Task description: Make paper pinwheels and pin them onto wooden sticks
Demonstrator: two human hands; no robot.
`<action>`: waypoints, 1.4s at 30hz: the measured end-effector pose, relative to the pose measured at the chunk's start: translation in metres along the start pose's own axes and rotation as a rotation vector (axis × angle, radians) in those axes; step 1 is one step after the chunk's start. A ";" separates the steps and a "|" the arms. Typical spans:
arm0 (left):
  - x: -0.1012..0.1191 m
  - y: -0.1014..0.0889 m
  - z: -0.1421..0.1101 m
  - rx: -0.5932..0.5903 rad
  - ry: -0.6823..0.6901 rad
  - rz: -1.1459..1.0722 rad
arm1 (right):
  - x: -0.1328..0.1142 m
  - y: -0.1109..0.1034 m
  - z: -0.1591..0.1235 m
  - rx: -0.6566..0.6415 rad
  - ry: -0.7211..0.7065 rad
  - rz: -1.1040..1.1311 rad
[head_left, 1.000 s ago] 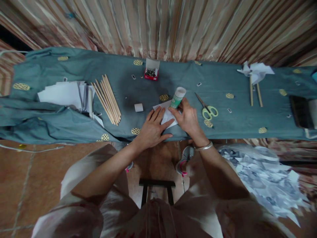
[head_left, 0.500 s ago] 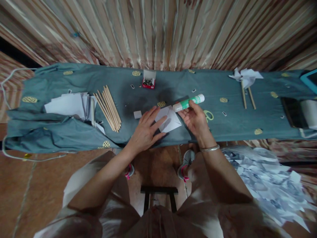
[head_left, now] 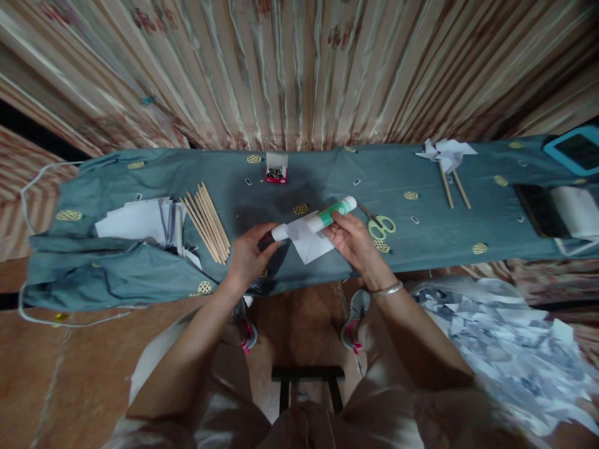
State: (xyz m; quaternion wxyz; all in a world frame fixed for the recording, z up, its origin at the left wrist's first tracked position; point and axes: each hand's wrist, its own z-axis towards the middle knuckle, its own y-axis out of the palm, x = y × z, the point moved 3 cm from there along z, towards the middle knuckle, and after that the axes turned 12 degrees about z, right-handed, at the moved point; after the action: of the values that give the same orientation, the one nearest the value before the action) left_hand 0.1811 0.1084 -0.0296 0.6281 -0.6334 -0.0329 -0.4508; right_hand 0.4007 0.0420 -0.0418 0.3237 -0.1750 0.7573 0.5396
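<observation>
My right hand (head_left: 350, 240) is wrapped round a green and white glue stick (head_left: 334, 214), tilted with its lower end toward the left. Between the thumb and fingers of my left hand (head_left: 250, 255) is a white glue stick cap (head_left: 279, 233), close to that lower end but apart from it. A folded white paper (head_left: 309, 245) is below the glue stick, partly covered by it; whether my right fingertips touch the paper I cannot tell. Scissors (head_left: 381, 226) with light green handles lie just right of my right hand.
Several wooden sticks (head_left: 207, 224) lie left of my hands, beside a stack of white paper (head_left: 133, 221). A small open red box (head_left: 276, 169) of metal pieces stands behind. Paper pinwheels (head_left: 448, 154) on sticks lie right. Paper scraps (head_left: 510, 349) fill a bag below the table's right front.
My left hand has left the paper and picked up the white cap from the table. The glue stick has come left and lower in view, over the paper. The head view has shifted slightly.
</observation>
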 end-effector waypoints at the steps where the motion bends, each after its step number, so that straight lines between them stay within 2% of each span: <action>1: 0.003 0.004 0.000 -0.003 -0.016 -0.067 | 0.002 0.002 -0.002 0.006 0.014 0.028; 4: 0.010 0.011 -0.001 0.010 -0.043 -0.178 | 0.007 0.006 -0.005 0.019 0.028 0.061; 8: 0.012 0.011 0.000 0.015 -0.040 -0.189 | 0.008 0.007 -0.007 0.027 0.026 0.030; 25: 0.017 0.008 -0.001 0.038 0.049 -0.065 | 0.013 0.010 -0.005 0.014 0.031 -0.021; 36: 0.021 0.007 -0.004 0.078 0.225 0.142 | 0.019 0.020 -0.007 0.026 0.020 -0.123; 42: 0.021 0.007 -0.007 0.056 0.209 0.142 | 0.023 0.024 -0.009 0.022 0.009 -0.199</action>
State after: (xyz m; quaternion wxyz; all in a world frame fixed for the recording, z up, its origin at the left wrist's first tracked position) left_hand 0.1939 0.0907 -0.0235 0.6760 -0.5657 0.0652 -0.4676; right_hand 0.3667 0.0440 -0.0390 0.3742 -0.2484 0.7434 0.4957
